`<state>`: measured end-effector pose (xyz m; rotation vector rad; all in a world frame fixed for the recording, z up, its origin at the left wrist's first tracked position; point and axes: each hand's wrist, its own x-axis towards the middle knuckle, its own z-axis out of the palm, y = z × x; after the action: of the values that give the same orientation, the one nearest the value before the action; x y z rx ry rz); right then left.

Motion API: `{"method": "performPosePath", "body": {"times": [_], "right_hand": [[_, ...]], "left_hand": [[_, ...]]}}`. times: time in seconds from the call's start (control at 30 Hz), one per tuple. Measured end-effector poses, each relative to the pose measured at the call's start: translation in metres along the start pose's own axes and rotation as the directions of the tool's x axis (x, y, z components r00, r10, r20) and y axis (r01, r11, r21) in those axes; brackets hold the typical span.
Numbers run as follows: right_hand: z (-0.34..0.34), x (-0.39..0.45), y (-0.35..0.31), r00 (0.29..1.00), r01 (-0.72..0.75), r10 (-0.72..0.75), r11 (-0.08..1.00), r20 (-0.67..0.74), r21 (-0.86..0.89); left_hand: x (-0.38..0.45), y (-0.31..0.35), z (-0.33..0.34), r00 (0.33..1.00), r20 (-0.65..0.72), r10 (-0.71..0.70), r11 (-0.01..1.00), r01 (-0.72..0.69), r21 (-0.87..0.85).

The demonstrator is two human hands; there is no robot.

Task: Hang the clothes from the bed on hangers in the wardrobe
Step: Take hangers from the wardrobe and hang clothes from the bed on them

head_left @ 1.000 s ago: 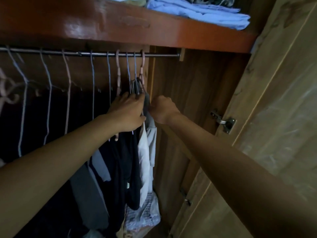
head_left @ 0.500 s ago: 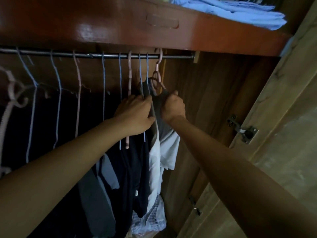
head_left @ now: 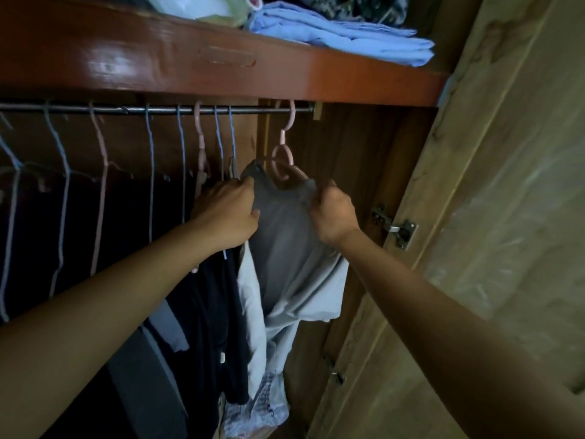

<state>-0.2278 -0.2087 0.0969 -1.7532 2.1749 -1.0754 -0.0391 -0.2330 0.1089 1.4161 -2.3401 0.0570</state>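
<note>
Your two bare forearms reach up and forward from the bottom corners into an open wardrobe. Your left hand (head_left: 226, 213) curls its fingers around the left shoulder of a grey shirt (head_left: 285, 236), pinching the cloth near the collar. Your right hand (head_left: 332, 213) does the same on the right shoulder, fingers bunched into the fabric. The shirt sits between your hands, draped over a pink hanger (head_left: 285, 147) — the hanger's ribbed arm shows just above the right shoulder, and its loop rises above the collar. The shirt's lower part hangs down, paler grey at the hem.

Just left of the shirt, and touching it, hang a white garment (head_left: 250, 312) and then dark clothes (head_left: 205, 312), packed close together. Below them a checked cloth (head_left: 262, 403) shows near the wardrobe floor.

Further up, the pink hanger's hook is over a metal rail (head_left: 126, 109) near its right end, close to the wooden bracket. Along the rail to the left hang several thin hangers (head_left: 152, 172), blue and pink, spaced apart; what they carry is lost in the dark.

To the right stands the open door (head_left: 506, 217), pale wood grain, with a metal hinge (head_left: 395, 228) beside your right wrist.

Farthest off, above the rail, a glossy red-brown shelf (head_left: 190, 61) carries folded blue cloth (head_left: 348, 36) and other bundles, too cut off at the top edge to make out.
</note>
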Motion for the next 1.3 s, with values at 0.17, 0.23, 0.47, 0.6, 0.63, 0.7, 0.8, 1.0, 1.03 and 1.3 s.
{"method": "performPosePath", "body": {"times": [0.17,0.23,0.47,0.6,0.63,0.7,0.8,1.0,1.03,1.3], "right_hand": [[-0.03,-0.037,0.029,0.999,0.018,-0.02,0.998,-0.037,-0.056],[-0.046,-0.055,0.042,0.998,0.038,-0.042,0.997,-0.056,-0.069],[-0.123,-0.122,0.087,0.989,0.134,-0.137,0.99,-0.061,-0.047],[-0.159,-0.159,0.104,0.981,0.157,-0.162,0.986,-0.109,-0.06],[-0.169,-0.168,0.109,0.982,0.154,-0.16,0.986,-0.102,-0.061],[-0.192,-0.191,0.125,0.985,0.134,-0.141,0.989,-0.105,-0.067],[-0.225,-0.227,0.147,0.983,0.102,-0.111,0.992,-0.148,-0.069],[-0.278,-0.286,0.183,0.977,-0.012,0.008,1.0,-0.214,-0.016],[-0.288,-0.295,0.189,0.975,-0.025,0.018,0.999,-0.22,-0.03],[-0.35,-0.372,0.225,0.947,-0.164,0.121,0.979,-0.298,-0.123]], "left_hand": [[-0.005,0.023,0.006,0.999,0.034,0.012,0.998,-0.01,-0.062],[-0.005,0.028,0.011,0.998,0.054,0.022,0.996,-0.017,-0.092],[-0.017,0.064,0.032,0.994,0.058,0.091,0.936,-0.065,-0.346],[-0.031,0.088,0.046,0.995,0.002,0.101,0.878,-0.088,-0.47],[-0.033,0.094,0.049,0.994,-0.012,0.109,0.877,-0.102,-0.469],[-0.039,0.114,0.052,0.987,-0.004,0.16,0.852,-0.141,-0.505],[-0.046,0.148,0.054,0.971,0.043,0.233,0.768,-0.157,-0.621],[-0.062,0.224,0.064,0.906,-0.128,0.403,0.761,-0.41,-0.503],[-0.064,0.236,0.066,0.888,-0.145,0.436,0.727,-0.442,-0.525],[-0.091,0.345,0.072,0.769,-0.118,0.628,0.496,-0.513,-0.701]]}}
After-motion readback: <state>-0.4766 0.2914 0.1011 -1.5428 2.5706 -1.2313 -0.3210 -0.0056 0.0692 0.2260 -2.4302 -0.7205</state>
